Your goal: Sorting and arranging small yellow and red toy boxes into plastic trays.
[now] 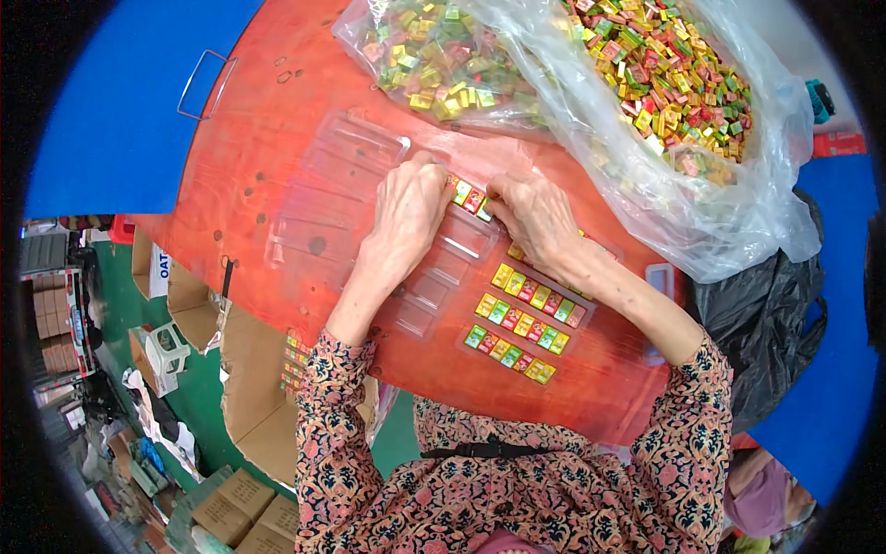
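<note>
The left hand and right hand are bending inward, fingertips meeting opposite ends of a short row of coloured blocks (whether they are pinching it, I cannot tell). That row is sitting between them; filled strips are lying toward five o'clock on the tabletop. Uneven squeezing could be popping blocks loose; the right forearm, crossing above, could be nudging strips askew.

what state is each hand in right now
Left hand: curled at the left end of the small boxes; whether it grips any can't be told.
Right hand: bent at their right end; grip can't be told.
</note>
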`<act>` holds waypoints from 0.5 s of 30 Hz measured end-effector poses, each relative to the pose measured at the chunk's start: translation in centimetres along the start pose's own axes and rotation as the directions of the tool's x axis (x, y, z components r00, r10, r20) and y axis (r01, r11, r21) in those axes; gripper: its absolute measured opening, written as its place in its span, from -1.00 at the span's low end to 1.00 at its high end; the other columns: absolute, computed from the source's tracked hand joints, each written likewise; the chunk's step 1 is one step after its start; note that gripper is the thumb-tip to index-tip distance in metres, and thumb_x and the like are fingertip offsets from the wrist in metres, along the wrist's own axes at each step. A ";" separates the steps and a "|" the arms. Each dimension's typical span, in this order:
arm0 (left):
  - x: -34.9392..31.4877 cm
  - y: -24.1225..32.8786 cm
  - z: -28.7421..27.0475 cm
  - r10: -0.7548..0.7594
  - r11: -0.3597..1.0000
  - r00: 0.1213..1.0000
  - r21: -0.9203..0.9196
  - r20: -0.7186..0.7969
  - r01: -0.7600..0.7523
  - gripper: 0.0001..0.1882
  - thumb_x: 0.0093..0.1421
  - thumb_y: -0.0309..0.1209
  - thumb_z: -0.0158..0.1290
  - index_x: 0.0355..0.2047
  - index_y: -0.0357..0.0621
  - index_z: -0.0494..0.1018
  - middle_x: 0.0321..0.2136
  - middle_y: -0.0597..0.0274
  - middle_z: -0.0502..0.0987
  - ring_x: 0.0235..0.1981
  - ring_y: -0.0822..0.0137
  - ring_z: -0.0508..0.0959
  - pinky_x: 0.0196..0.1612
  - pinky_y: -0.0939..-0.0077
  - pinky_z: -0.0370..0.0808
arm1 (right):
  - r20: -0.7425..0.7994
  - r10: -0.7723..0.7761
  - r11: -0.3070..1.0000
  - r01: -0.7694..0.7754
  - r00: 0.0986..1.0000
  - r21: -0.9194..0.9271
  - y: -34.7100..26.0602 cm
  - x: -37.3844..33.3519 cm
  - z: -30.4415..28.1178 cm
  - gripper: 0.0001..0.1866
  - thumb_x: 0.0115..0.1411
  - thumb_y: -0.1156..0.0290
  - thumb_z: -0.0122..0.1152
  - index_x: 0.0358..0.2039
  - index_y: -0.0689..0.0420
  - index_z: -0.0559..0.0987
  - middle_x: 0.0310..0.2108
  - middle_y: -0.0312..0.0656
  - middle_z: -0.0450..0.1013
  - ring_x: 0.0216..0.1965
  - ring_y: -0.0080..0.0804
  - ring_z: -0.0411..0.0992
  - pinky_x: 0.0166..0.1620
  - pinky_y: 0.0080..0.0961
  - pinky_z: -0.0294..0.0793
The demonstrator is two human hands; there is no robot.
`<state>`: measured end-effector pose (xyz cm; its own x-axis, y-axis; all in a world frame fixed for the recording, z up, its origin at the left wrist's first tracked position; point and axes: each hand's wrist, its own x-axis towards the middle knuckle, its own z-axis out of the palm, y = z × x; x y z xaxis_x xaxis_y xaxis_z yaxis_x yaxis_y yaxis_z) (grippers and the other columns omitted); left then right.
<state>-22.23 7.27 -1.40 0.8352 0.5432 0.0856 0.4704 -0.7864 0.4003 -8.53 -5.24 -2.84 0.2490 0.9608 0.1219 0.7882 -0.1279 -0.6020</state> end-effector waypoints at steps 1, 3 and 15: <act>0.0 0.0 0.0 0.000 1.000 1.000 0.000 0.001 0.000 -0.88 0.01 -0.48 0.13 -0.46 -0.30 0.51 -0.47 0.01 0.45 -0.37 -0.04 0.50 -0.34 0.17 0.41 | 0.012 -0.004 1.000 0.004 1.000 0.012 0.0 0.0 -0.1 -0.88 0.01 0.47 0.18 -0.44 0.24 0.51 -0.50 0.02 0.46 -0.40 -0.01 0.45 -0.36 -0.18 0.41; 0.0 0.1 -0.1 0.003 1.000 1.000 -0.006 -0.009 -0.003 -0.89 0.00 -0.48 0.13 -0.47 -0.30 0.52 -0.47 0.01 0.46 -0.38 -0.03 0.50 -0.34 0.16 0.41 | 0.011 -0.016 1.000 0.016 1.000 0.004 0.2 -0.1 0.1 -0.88 0.00 0.48 0.18 -0.43 0.24 0.51 -0.49 0.01 0.45 -0.39 -0.01 0.44 -0.34 -0.18 0.40; 0.2 0.1 0.2 -0.012 1.000 1.000 0.020 -0.015 0.012 -0.89 -0.01 -0.49 0.12 -0.47 -0.29 0.53 -0.47 0.02 0.47 -0.38 -0.02 0.50 -0.34 0.16 0.40 | 0.032 -0.018 1.000 0.018 0.999 -0.014 0.6 -0.3 0.2 -0.88 -0.03 0.51 0.20 -0.43 0.24 0.53 -0.44 -0.03 0.44 -0.34 -0.03 0.43 -0.30 -0.19 0.39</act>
<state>-21.98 7.25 -1.53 0.8252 0.5569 0.0946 0.4862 -0.7855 0.3828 -8.27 -5.53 -3.43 0.2170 0.9703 0.1072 0.8005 -0.1140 -0.5884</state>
